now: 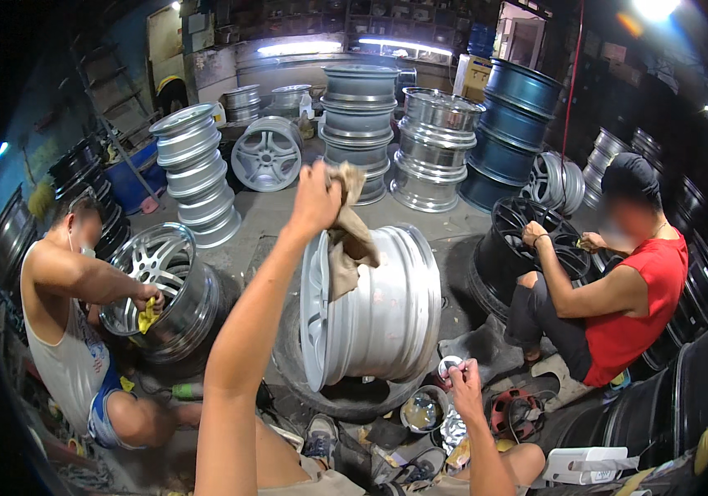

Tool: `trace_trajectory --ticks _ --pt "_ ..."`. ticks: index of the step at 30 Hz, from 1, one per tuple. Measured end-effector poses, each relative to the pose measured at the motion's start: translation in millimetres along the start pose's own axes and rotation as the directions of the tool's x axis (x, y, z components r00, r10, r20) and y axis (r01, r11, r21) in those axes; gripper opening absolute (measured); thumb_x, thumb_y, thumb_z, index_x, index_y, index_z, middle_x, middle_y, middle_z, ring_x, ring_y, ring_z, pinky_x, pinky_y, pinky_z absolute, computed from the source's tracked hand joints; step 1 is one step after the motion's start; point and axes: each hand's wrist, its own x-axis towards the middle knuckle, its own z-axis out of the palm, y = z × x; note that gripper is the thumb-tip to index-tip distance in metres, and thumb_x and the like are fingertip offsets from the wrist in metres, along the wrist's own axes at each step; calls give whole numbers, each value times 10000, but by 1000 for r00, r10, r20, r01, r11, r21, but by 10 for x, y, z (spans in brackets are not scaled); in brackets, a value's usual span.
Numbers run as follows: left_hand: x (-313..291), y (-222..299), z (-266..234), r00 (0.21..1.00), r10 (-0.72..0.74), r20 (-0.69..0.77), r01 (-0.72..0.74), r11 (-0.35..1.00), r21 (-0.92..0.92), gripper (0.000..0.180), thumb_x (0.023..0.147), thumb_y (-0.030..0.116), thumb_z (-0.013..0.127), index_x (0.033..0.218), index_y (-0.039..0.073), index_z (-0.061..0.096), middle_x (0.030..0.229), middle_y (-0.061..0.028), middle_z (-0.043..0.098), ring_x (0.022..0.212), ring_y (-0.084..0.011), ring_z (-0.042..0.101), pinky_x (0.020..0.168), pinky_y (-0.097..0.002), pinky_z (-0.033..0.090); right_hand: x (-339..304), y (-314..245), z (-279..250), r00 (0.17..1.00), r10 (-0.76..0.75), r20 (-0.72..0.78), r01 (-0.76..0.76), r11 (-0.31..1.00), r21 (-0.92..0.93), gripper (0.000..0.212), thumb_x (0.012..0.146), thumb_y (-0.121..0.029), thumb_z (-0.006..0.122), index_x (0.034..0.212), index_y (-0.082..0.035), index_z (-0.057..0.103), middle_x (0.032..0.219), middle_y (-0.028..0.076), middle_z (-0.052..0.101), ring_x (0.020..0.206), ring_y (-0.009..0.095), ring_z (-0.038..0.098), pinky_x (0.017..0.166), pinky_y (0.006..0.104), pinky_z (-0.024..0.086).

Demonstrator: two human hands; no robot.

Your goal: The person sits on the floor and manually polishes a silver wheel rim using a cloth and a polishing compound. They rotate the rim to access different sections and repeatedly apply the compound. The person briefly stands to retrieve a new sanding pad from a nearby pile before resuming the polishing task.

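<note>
A silver wheel rim [387,310] stands on edge in front of me, its spoked face to the left, on a dark tyre [286,355] lying flat. My left hand [317,201] is raised at the rim's upper left, closed on a beige cloth [349,248]. The cloth hangs down over the rim's edge and barrel. Lower down on the right, my right hand [465,385] is closed at a small round white-rimmed container [451,364]. Its contents are too small to make out. Below that hand sits a bowl of yellowish liquid [422,411].
One person [73,306] at left wipes a rim [156,285] with a yellow cloth; another in red [631,306] handles a black rim [540,240]. Stacked rims [360,124] line the back. Crumpled foil [453,430], a red round part [517,413] and a white container [585,465] lie nearby.
</note>
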Motion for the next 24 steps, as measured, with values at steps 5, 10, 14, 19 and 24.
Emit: trace_trajectory --ticks 5,10,14,19,24 --pt "-649 246 268 880 -356 316 239 904 354 517 793 292 711 1137 -17 479 1185 -256 422 1128 -439 470 924 -512 449 108 -78 132 980 -196 -18 181 933 -313 151 869 -103 667 879 -30 536 800 22 553 690 82 497 628 252 429" --pt "-447 264 325 833 -430 347 307 882 357 504 803 241 725 1146 -24 468 1186 -269 434 1062 -448 559 877 -497 493 256 -772 651 848 -506 158 510 699 -501 150 790 -66 707 888 -10 608 835 95 567 765 208 573 695 321 469" --pt "-323 -134 464 853 -501 142 436 837 332 428 862 212 662 1126 -35 433 1133 -311 494 973 -453 618 871 -511 498 614 -832 1129 684 -666 298 702 491 -515 166 777 -46 705 930 -25 648 856 117 568 818 285 561 736 379 466" --pt "-212 -121 565 699 -696 168 625 708 329 508 902 346 619 1175 -30 414 1143 -283 609 1078 -446 600 904 -508 482 834 -877 1308 695 -635 339 690 455 -562 220 802 -60 702 1021 -57 687 852 104 550 814 280 537 726 395 457" --pt "-220 -53 526 637 -747 192 694 664 278 587 873 331 670 1212 -63 397 1177 -283 599 1115 -428 591 930 -486 482 842 -803 1349 689 -640 339 694 449 -563 212 822 -63 687 1033 -68 698 828 99 526 801 267 529 708 381 450"
